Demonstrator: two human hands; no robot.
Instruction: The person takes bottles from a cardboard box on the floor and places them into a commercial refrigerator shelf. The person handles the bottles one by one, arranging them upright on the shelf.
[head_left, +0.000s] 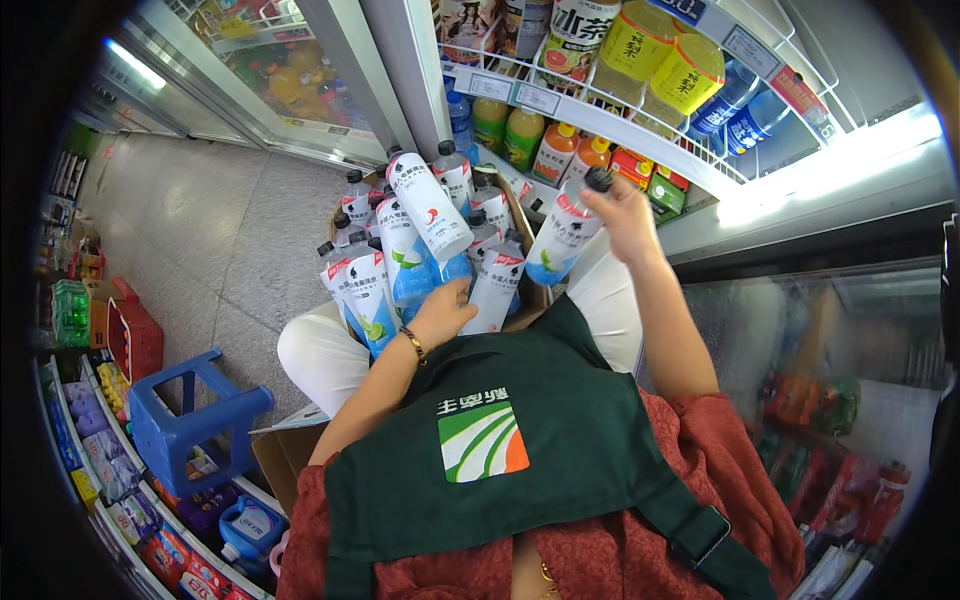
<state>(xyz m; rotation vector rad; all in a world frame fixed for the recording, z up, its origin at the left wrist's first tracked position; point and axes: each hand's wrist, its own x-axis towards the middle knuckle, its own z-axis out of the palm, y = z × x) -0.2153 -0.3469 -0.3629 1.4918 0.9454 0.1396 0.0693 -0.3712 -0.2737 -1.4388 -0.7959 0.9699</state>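
My right hand grips a blue-and-white labelled drink bottle near its black cap, just right of a cardboard box. Packed upright or leaning in that box, between my knees, are several similar bottles. One bottle with a mostly white label lies tilted on top of the others. My left hand, with a bracelet at the wrist, is at the near side of the box among the bottles. Its fingers are partly hidden, so whether it holds one is unclear.
Ahead on the right, an open drinks cooler has a white wire shelf of bottles, with juice bottles below. A glass door stands at the right. A blue plastic stool, a red basket and shelves of household goods are on the left.
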